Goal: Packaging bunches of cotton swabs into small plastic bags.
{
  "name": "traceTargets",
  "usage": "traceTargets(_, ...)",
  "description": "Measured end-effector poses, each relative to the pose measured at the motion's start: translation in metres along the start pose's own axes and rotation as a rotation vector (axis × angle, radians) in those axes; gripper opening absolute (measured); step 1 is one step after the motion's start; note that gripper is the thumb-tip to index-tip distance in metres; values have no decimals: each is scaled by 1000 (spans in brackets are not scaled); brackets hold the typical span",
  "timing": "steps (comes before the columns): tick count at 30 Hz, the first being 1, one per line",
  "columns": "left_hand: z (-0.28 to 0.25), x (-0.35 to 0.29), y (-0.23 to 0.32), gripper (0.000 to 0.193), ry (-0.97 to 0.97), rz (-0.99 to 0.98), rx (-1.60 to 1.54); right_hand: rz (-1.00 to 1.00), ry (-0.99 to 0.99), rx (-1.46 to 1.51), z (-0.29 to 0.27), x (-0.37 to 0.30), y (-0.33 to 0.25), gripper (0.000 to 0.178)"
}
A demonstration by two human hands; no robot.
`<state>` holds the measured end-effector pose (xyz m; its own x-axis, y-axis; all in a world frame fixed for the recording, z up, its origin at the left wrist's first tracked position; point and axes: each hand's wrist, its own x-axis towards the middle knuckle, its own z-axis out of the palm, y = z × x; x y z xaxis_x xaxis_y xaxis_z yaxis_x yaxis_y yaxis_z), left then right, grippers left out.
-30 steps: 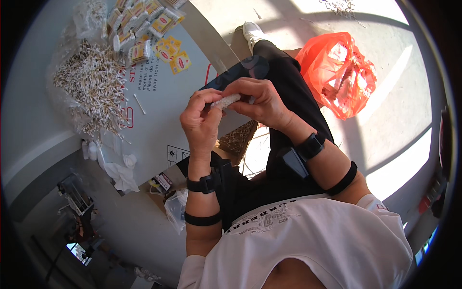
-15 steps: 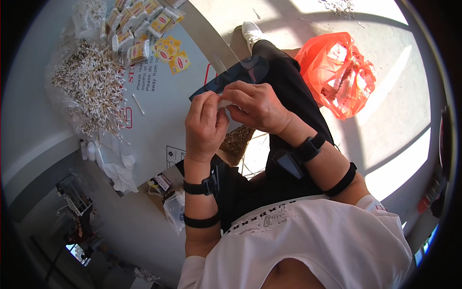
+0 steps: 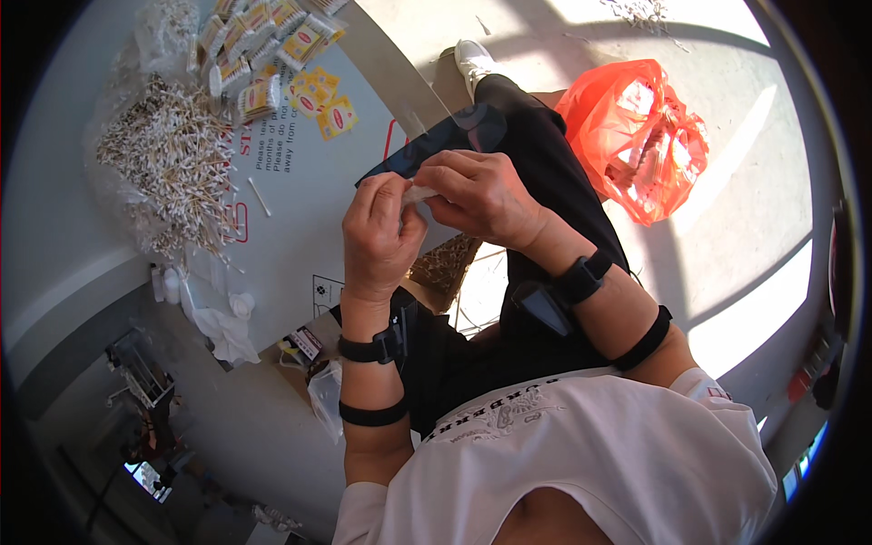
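Observation:
My left hand and my right hand meet in front of me, above the table's edge. Both are closed, fingertips pinching a small whitish, see-through piece of plastic stretched between them. Fingers cover most of it, so its full shape cannot be made out. Beneath the hands, partly hidden, is an open cardboard box of cotton swabs. To the left, a large heap of loose cotton swabs lies on the table in clear plastic. One single cotton swab rests beside the heap.
Several filled swab packets and yellow cards lie at the table's far side. A dark translucent sheet sits just beyond my hands. On the floor at right stands a red plastic bag. White crumpled tissue lies near the left edge.
My left hand has shifted slightly left, and the right hand a little up and left. Slightly more of the whitish plastic shows between them.

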<state>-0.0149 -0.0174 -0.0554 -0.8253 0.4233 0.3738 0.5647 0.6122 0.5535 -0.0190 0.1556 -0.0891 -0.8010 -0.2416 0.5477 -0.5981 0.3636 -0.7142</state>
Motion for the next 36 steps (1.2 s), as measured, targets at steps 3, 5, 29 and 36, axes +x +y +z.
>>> traceTargets(3,6,-2,1,30,6,-50,14,49,-13,9,1,0,0,22)
traceTargets(5,7,-2,0,30,42,-76,-21,86,-17,26,1,1,1,21)
traceTargets(29,5,-6,-8,11,44,-666,-1086,412,-112,478,-6,-6,1,22)
traceTargets(36,12,-6,-9,9,45,-555,-833,445,-109,492,-7,-4,-1,23)
